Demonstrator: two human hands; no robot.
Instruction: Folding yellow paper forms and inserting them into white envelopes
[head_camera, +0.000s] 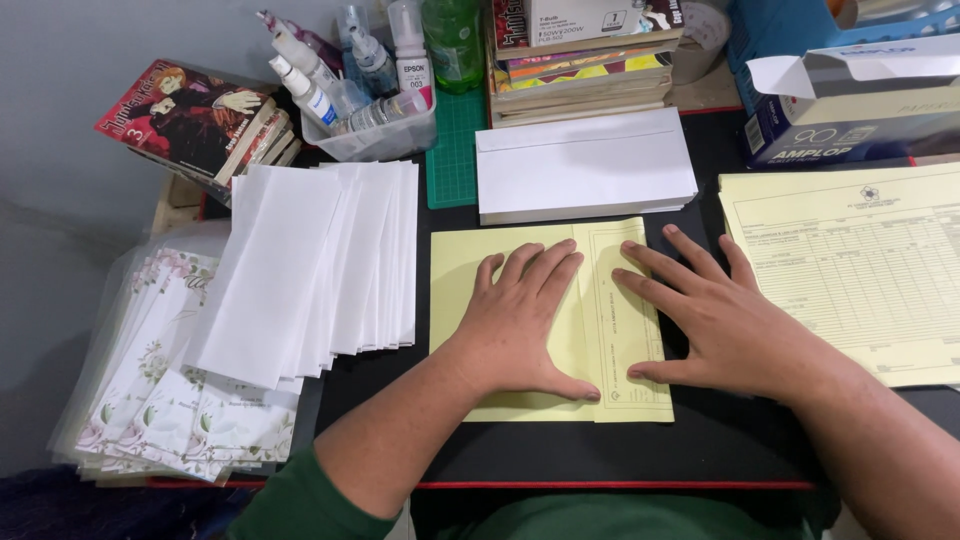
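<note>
A yellow printed sheet (470, 262), folded over on itself, lies on the black desk mat (700, 440) in front of me. My left hand (520, 320) lies flat on its left part, fingers together and pointing away. My right hand (715, 315) presses flat on the sheet's right edge, fingers spread, thumb near the lower fold. Neither hand grips anything. A stack of white envelopes (582, 165) sits just beyond the sheet.
Fanned white folded papers (310, 265) lie to the left, with floral cards in clear sleeves (165, 400) beside them. A pile of yellow forms (860, 265) is at the right. Behind stand an envelope box (850, 100), stacked books (580, 65), a bin of bottles (370, 90) and a comic book (190, 115).
</note>
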